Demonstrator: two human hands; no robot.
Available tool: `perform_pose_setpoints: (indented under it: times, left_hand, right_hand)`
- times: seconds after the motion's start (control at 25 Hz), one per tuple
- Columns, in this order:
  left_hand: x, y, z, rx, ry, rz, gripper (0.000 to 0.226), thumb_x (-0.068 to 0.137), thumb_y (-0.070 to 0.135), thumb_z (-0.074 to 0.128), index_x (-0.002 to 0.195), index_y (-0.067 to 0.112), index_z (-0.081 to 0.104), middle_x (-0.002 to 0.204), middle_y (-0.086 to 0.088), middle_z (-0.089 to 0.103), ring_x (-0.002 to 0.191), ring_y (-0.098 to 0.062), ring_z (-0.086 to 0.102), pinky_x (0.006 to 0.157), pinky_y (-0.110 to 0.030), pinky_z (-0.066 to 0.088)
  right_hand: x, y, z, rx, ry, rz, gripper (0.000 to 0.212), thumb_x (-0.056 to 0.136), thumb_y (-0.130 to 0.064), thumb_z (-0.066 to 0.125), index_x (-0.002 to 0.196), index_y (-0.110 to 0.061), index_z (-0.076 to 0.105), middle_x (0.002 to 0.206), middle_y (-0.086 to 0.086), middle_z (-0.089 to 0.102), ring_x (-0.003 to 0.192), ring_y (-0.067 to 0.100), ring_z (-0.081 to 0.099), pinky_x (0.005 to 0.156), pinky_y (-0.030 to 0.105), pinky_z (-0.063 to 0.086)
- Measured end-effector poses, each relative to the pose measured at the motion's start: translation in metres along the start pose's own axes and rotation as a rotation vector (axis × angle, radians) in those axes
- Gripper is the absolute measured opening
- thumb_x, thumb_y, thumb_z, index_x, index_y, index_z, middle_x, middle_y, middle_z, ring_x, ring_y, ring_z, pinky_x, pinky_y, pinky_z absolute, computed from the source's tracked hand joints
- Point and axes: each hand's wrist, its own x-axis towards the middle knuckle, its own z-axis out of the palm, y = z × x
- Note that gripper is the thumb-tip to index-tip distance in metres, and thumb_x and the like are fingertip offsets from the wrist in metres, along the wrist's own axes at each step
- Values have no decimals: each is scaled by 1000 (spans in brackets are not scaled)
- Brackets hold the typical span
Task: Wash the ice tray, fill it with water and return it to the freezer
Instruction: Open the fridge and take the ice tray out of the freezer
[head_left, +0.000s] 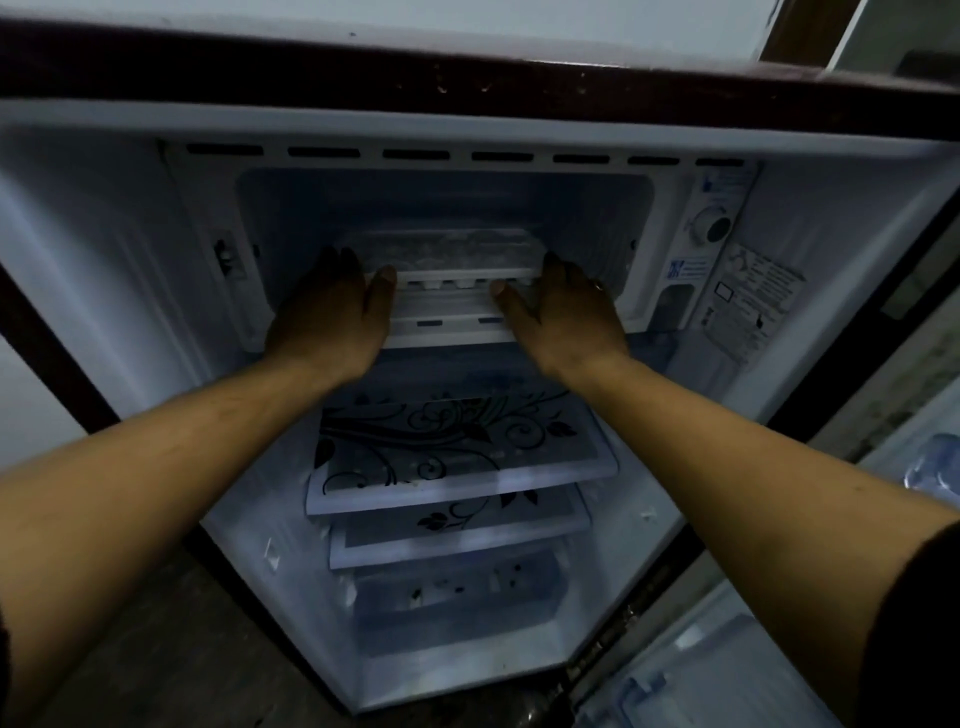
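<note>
Head view. White translucent plastic ice tray (441, 254) sits in the mouth of the white freezer compartment (597, 208) at the top of the open fridge, long side toward the camera, frosty on top. It lies between the 2 hands. Left hand (332, 306) grips the tray's left end, thumb laid on the near rim, fingers running back along the side. Right hand (566, 306) grips the right end the same way; a ring (599, 286) shows on 1 finger. Fingertips lost in shadow.

Right of the compartment: round white thermostat dial (714, 228), a printed white instruction sticker (753, 306) below it, text too blurred to read. Below: 2 glass shelves with black floral print (457, 447).
</note>
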Motion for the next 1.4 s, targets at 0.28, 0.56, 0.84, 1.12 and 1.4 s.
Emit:
perform_pose_setpoints:
  times: [0.28,0.56,0.84,1.12,1.4]
  left_hand:
    - [-23,26,-19,-283,48,-111,59,113,48,20,144,10,52,142,-14,57,127,-31,53,94,-29,34]
    - [-49,34,-38,-940,267,-411,35,112,27,38,134,12,61,123,-6,66,111,-26,63,93,-33,51]
    - [-74,38,-45,-1354,281,-560,30,113,33,41,91,23,58,85,4,62,75,-10,62,77,-27,56]
    - [-89,29,-42,-1360,128,-662,24,105,7,47,96,8,68,92,-8,72,73,-19,71,59,-29,60]
    - [-128,21,-43,-1298,46,-693,14,105,7,55,99,13,66,100,-8,76,84,-20,75,74,-38,63]
  right_hand:
    - [-14,-8,-13,4,185,82,64,107,-59,24,104,-9,63,109,16,68,116,37,55,104,46,41]
    - [-30,-5,-34,1022,298,490,33,105,-36,51,97,-10,69,89,4,69,80,21,66,66,30,48]
    - [-45,2,-42,1435,109,755,32,105,-35,53,105,-6,66,75,7,66,54,16,57,47,26,50]
    - [-77,-2,-45,1199,3,752,21,102,-33,60,96,-14,68,73,1,64,51,12,50,39,21,40]
    - [-132,-8,-57,1099,-21,749,28,102,-40,57,94,-17,71,62,-4,61,37,8,45,40,22,32]
